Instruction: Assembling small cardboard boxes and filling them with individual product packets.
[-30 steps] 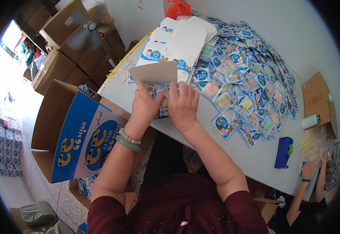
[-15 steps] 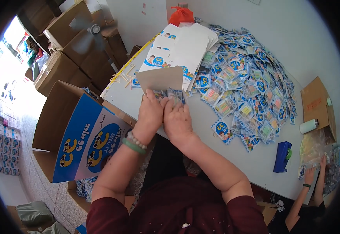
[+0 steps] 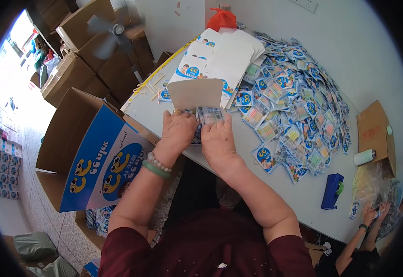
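Both my hands are at a small carton at the table's near edge, its grey-white inner flap standing up on the far side. Small clear packets with blue print fill it. My left hand, with beaded and green bracelets at the wrist, is closed round the carton's left side, fingertips bent over the packets. My right hand is closed on the right side, its fingers against the packets and the carton's edge. The hands hide most of the carton's lower walls.
Flat white printed cartons lie stacked beyond, beside a large heap of packets. A blue tape dispenser stands at right, near another person's hands. A big open carton is at left, near a fan.
My hands have moved apart to the two sides of the carton, uncovering more of the packets. The other person's hands at right have moved lower.
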The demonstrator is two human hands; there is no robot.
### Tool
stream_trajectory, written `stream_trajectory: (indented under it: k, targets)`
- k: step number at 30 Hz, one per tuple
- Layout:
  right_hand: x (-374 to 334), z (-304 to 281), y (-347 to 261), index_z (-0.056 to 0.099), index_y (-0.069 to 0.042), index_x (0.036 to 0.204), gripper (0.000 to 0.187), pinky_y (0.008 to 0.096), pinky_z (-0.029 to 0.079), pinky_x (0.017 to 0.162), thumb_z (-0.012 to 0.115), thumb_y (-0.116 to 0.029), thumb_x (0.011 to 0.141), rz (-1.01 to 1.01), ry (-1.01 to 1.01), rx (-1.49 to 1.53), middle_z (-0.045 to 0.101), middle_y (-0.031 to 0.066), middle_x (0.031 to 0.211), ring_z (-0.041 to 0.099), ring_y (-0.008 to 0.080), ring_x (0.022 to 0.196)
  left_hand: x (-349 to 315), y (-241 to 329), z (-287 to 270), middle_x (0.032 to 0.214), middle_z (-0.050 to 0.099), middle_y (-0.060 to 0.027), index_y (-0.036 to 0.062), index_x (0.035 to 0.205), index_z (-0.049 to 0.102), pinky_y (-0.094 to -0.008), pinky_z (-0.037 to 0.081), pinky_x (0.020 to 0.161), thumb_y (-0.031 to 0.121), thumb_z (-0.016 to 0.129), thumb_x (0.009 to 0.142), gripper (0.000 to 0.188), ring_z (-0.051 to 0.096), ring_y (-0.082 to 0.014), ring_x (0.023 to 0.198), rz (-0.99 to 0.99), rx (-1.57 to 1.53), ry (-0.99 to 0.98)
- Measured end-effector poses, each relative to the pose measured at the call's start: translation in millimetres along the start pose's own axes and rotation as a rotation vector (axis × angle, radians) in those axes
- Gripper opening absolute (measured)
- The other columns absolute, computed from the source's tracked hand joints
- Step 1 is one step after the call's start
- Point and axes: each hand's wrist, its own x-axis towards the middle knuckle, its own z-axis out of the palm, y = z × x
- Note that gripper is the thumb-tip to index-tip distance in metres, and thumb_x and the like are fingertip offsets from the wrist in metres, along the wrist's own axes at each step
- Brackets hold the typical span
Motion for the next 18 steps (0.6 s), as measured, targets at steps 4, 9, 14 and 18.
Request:
stream_trajectory:
  k: [4,9,14,18]
  targets:
    - [-15.6,8.8,8.3,0.060,0.002,0.097,0.029,0.0527,0.029,0.103,0.066,-0.022,0.080,0.057,0.087,0.212,0.063,0.0157,0.088,0.058,0.0297,0.090,-24.9,-11.7,22.5,0.084,0.067,-0.0085,0.0076,0.092,0.066,-0.0508,0.038,0.094,0.023,0.053,0.091,0.020,0.060,-0.0294,0.101,0.085,-0.086,0.413]
    - [-19.4,7.8,47.5,0.055,0.001,0.119,0.041,0.0404,0.039,0.099,0.064,-0.018,0.084,0.257,0.317,0.718,0.056,0.0207,0.121,0.056,0.0311,0.109,-35.0,-48.8,31.7,0.104,0.067,-0.0106,0.0032,0.111,0.062,-0.0479,0.041,0.095,0.024,0.054,0.093,0.028,0.061,-0.0214,0.101,-0.330,-1.029,0.591]
    - [11.9,64.6,55.7,0.047,0.000,0.130,0.041,0.0324,0.042,0.097,0.054,-0.014,0.092,0.672,0.051,1.913,0.055,0.0124,0.125,0.053,0.0220,0.113,13.4,-36.8,53.7,0.120,0.057,-0.0115,0.0061,0.135,0.041,-0.0317,0.049,0.086,0.013,0.060,0.091,0.048,0.060,-0.0195,0.100,-0.440,-2.183,-0.027]
    - [-7.7,68.6,45.7,0.044,0.001,0.132,0.042,0.0299,0.042,0.096,0.051,-0.011,0.093,0.737,0.075,2.134,0.055,0.0113,0.123,0.053,0.0169,0.113,2.5,12.4,53.8,0.124,0.054,-0.0108,0.0055,0.136,0.036,-0.0332,0.045,0.093,0.011,0.067,0.085,0.060,0.055,-0.0201,0.109,-0.310,-1.752,-0.009]
